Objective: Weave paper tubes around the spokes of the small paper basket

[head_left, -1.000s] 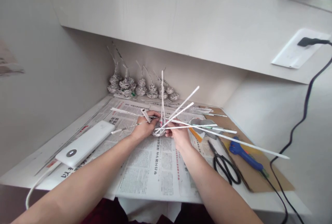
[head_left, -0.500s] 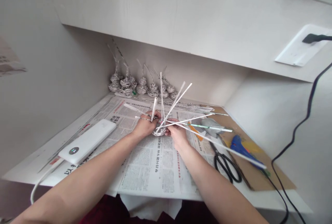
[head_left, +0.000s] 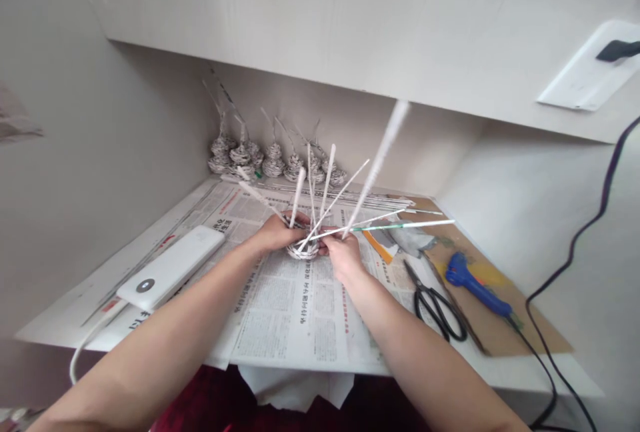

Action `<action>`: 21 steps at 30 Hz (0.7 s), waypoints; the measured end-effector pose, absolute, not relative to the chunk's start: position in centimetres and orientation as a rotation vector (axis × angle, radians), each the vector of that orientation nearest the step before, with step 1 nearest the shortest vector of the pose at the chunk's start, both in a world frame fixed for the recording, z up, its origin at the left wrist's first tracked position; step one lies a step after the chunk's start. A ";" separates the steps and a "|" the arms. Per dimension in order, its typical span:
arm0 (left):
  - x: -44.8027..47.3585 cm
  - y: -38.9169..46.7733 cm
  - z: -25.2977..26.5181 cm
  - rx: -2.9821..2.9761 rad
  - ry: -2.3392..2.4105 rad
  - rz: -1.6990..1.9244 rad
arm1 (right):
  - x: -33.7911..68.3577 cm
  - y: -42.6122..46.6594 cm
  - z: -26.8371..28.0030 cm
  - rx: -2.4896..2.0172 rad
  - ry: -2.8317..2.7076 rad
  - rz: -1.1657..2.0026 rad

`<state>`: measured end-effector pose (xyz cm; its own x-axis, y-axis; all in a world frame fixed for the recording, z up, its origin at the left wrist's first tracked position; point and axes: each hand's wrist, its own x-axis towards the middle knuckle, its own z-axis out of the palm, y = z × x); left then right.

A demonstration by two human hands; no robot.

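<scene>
A small round woven paper basket [head_left: 303,252] with several white paper sticks fanning up and out of it is held just above the newspaper. My left hand [head_left: 284,231] is closed on its left side, the thumb along the rim. My right hand [head_left: 341,251] grips the right side, fingers pinched near the rim. One long white paper stick [head_left: 383,155], blurred by motion, rises from beside my right hand. A green-marked paper stick [head_left: 400,226] points right. My fingertips are partly hidden behind the weave.
Newspaper [head_left: 280,312] covers the table. A white power bank [head_left: 173,269] lies left. Black scissors [head_left: 435,305] and a blue glue gun [head_left: 475,283] on cardboard [head_left: 525,332] lie right. Several woven gourd shapes [head_left: 273,160] and a bundle of paper sticks [head_left: 365,200] are behind.
The long stick that pointed low to the right has swung up and stands steeply beside my right hand. Another stick has become more upright. Both hands stay closed on the basket.
</scene>
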<state>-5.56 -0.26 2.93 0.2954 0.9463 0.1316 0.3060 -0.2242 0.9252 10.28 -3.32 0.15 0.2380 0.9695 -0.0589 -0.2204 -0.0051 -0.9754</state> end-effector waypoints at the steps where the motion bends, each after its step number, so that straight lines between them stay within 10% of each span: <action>1: -6.0 -0.3 3.4 1.663 1.064 0.899 | 10.5 -3.2 0.2 -1.182 -0.848 1.144; 21: -9.4 -0.5 5.0 1.501 0.727 0.553 | 11.7 -3.1 1.0 -1.262 -0.937 1.144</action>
<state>-9.44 -0.54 5.05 0.6796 0.7283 -0.0878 0.1096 0.0176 0.9938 11.66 -3.07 1.04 0.2099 0.9750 -0.0725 -0.1209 -0.0477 -0.9915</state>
